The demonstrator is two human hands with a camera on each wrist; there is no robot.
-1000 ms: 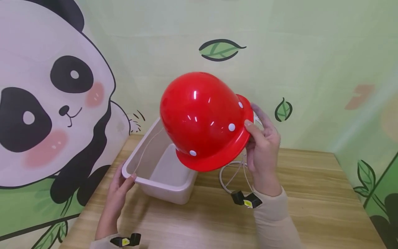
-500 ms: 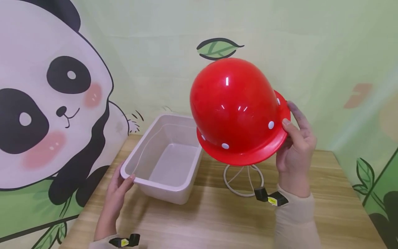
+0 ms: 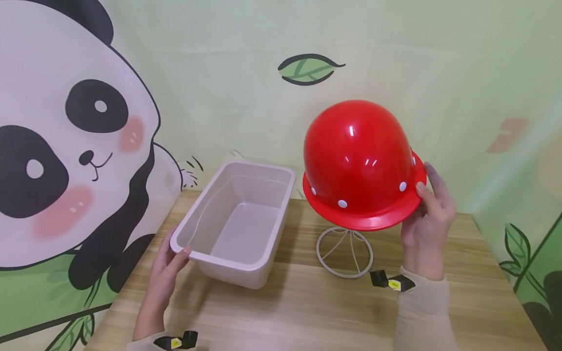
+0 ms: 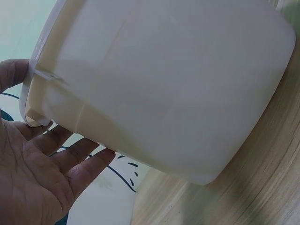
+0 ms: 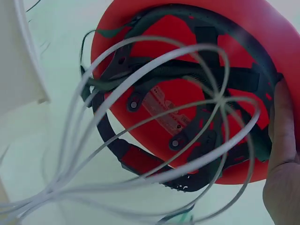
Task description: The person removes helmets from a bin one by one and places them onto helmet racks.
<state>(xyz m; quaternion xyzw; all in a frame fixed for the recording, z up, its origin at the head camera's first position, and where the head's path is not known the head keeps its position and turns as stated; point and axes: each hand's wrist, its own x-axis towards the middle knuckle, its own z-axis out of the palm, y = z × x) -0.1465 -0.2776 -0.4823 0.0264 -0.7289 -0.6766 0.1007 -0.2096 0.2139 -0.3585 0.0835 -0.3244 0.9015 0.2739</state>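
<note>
A red hard hat (image 3: 357,156) is held up, dome on top, by my right hand (image 3: 430,229). The thumb lies on the brim's right side and the fingers go beneath it. Just below the hat stands a white wire stand (image 3: 346,276), its top hidden by the brim. In the right wrist view the wire loops (image 5: 219,99) lie in front of the hat's dark inner straps (image 5: 206,44); I cannot tell whether they touch. My left hand (image 3: 162,275) grips the near left corner of a pale plastic bin (image 3: 232,262), thumb over the rim, fingers below.
The bin sits on a wooden table (image 3: 290,312), left of the stand. Behind the table rises a light green wall sheet (image 3: 395,63) printed with leaves and a large panda (image 3: 131,58). Table edges show at the left and right.
My right hand has carried the hard hat from over the bin to the right, levelling it and then lowering it above the wire stand. My left hand and the bin have stayed put.
</note>
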